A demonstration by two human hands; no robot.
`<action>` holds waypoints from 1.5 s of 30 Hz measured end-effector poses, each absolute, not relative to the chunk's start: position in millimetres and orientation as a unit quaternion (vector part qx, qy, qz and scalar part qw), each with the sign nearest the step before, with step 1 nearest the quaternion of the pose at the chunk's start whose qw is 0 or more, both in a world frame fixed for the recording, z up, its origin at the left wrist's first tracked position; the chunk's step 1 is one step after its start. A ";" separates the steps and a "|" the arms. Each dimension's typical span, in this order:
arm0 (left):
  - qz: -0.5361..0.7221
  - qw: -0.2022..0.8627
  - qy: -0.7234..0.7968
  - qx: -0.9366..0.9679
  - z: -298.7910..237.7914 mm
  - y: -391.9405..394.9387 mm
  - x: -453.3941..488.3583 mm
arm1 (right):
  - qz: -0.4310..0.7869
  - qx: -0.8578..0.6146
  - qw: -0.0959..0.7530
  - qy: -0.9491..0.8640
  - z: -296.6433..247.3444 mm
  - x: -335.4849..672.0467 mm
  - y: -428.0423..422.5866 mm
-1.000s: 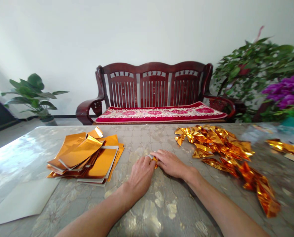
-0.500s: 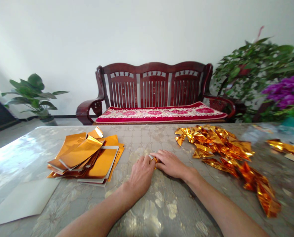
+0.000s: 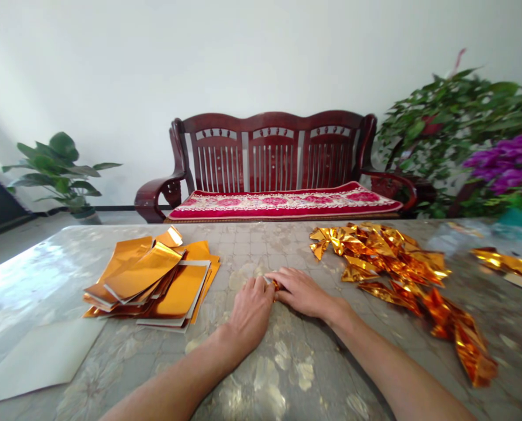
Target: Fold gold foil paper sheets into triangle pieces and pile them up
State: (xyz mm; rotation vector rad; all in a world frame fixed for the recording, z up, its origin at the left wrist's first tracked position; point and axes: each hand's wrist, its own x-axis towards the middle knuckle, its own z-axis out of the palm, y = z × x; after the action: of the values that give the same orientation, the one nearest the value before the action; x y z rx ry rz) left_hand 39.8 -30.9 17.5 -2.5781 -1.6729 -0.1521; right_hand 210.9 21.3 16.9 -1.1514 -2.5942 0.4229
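Observation:
Between my two hands, low over the table, is a small piece of gold foil paper [image 3: 275, 285], mostly covered by my fingers. My left hand [image 3: 252, 307] is closed on its left side, knuckles up. My right hand [image 3: 302, 292] pinches it from the right, with thumb and fingertips meeting my left fingers. A bit of pale paper backing shows between the fingertips. To the left lies a loose stack of flat gold foil sheets [image 3: 149, 272]. Over on the right, a pile of folded gold foil pieces [image 3: 386, 251] trails toward the near edge.
A pale sheet [image 3: 41, 356] lies at the table's left. Clear plastic wrapping [image 3: 458, 234] and another gold foil piece [image 3: 507, 261] are at the far right. Beyond the patterned table [image 3: 243, 240] stands a wooden bench [image 3: 274, 152], with potted plants [image 3: 63, 169] on both sides.
The foil between my fingers shows slightly differently, and my right fingers have shifted a little. The stack, the pile and the other things lie as before.

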 end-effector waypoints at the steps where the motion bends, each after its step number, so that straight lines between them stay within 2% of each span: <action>1: -0.051 0.034 -0.542 -0.838 17.1 -30.8 39.7 | 0.145 -0.398 0.136 -0.896 16.5 210.9 21.4; 21: -0.047 0.051 -0.522 -0.850 17.2 -30.0 37.0 | 0.128 -0.402 0.146 -0.895 13.1 210.0 21.6; 33: -0.105 0.010 -0.527 -0.843 13.9 -27.4 26.0 | 0.121 -0.415 0.152 -0.889 10.6 209.0 23.5; 45: -0.105 0.023 -0.544 -0.832 12.8 -23.2 25.7 | 0.110 -0.430 0.151 -0.883 9.7 207.8 22.8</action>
State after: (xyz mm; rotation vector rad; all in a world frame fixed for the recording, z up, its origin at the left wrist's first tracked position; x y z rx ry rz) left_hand 25.7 -23.2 12.8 -2.5765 -1.6835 -0.3262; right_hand 207.8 22.8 9.7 -1.2351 -2.5364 0.3157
